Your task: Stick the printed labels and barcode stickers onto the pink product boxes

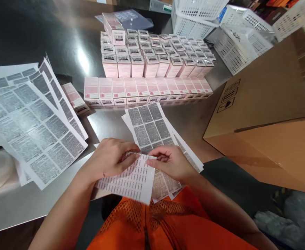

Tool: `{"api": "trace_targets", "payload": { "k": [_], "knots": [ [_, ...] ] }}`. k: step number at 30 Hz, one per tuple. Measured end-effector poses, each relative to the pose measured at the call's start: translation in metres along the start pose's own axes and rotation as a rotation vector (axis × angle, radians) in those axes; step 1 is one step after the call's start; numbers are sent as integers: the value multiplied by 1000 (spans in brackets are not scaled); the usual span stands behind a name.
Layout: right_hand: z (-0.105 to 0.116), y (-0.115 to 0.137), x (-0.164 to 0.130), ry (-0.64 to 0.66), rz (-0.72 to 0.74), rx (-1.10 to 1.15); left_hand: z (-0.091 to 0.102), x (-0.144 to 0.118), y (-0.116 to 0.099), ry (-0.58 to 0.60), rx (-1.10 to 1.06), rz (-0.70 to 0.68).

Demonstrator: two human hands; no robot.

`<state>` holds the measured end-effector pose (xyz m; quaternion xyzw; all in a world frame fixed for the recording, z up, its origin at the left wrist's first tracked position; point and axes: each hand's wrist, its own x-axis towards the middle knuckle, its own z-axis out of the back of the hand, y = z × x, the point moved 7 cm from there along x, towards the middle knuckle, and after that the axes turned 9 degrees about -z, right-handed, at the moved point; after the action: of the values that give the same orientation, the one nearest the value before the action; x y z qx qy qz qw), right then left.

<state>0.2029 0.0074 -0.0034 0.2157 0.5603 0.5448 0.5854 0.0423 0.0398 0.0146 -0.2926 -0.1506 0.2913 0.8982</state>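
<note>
Currently both hands are pinching one small-print label sheet (131, 178) at its top edge: left hand (110, 158) fingers clamped on the corner, right hand (171, 161) thumb and forefinger closed on a lifting label. Peeling slowly and flat should avoid tearing. Just beyond the fingertips: one stack of label sheets (148, 126); farther out, ten pink boxes (147, 88) lying in a row.

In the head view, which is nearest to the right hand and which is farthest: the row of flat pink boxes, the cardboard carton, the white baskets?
1. Row of flat pink boxes: straight ahead of the right hand, past the label sheets.
2. Cardboard carton: to the right. Its near corner is about as close as the row, so these two are hard to rank.
3. White baskets: far back, right.
</note>
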Motion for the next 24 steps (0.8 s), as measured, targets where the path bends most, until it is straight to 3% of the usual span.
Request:
{"api": "trace_targets", "payload": {
  "k": [4,10,16,24],
  "knots": [
    [3,-5,-3,24,6,-9,-5,1,-3,21,-19,-50],
    [8,11,-16,-103,210,-359,-12,5,-9,42,56,-130],
    [-5,24,-19,-119,342,-684,-15,4,-7,55,83,-94],
    [-18,22,-20,-186,435,-808,-21,3,1,109,128,-33]
  ]
}}
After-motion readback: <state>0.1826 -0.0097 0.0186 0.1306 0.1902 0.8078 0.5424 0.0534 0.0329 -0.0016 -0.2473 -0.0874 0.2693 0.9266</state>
